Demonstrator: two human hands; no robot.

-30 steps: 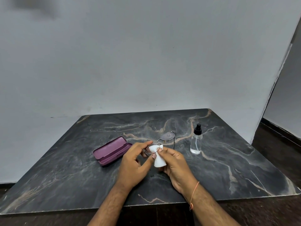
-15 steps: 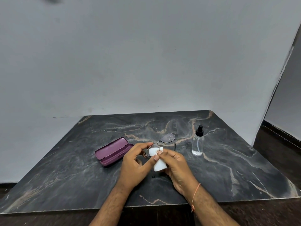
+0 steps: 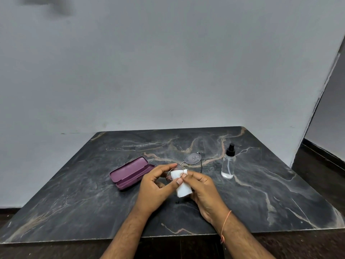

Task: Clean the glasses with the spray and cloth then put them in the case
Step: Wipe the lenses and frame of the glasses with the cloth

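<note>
Thin-framed glasses [image 3: 193, 159] are held above the middle of the dark marble table [image 3: 74, 193]. My left hand [image 3: 155, 186] pinches the near lens by its rim. My right hand [image 3: 202, 189] presses a white cloth [image 3: 182, 182] against that lens. The far lens sticks out beyond my fingers with droplets on it. A purple glasses case [image 3: 130, 171] lies open to the left of my hands. A clear spray bottle [image 3: 228, 162] with a black nozzle stands upright to the right.
A grey wall rises behind the table. Dark floor shows at the right and along the table's near edge. An orange thread is tied around my right wrist.
The hands, glasses and cloth stay in nearly the same spot. My fingers shift slightly on the cloth over the near lens.
</note>
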